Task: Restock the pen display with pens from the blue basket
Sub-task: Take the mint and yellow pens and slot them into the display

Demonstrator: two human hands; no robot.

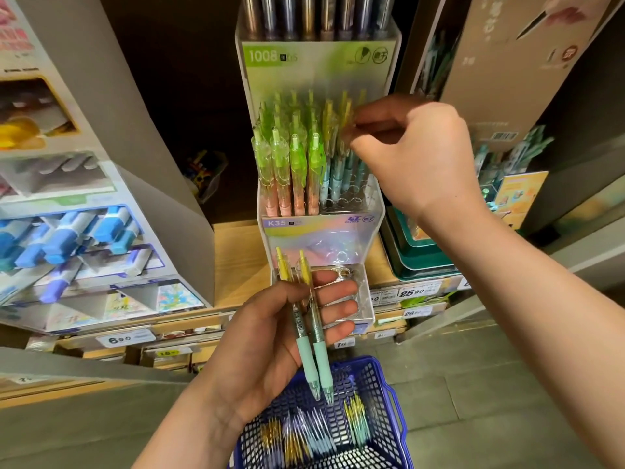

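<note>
Both hands at the display (319, 214), pens in each.

The left hand (270, 336) is palm up below the display, with its thumb and loosely curled fingers clamped on two pens (306, 343) with yellow caps and mint grips, tips pointing down toward the basket (389, 394). The right hand (416, 154) reaches to the display's right side, fingertips together and pinching the top of a yellow pen (345, 126) standing in the back rows, though that spot is blurred. Green pens (287, 160) fill the display's left rows, and the front right holes hold none. The basket sits low, just under the left hand, with more pens (304, 434) lying in bunches on its bottom. Price tags (411, 292) line the shelf edge beside the display.
</note>
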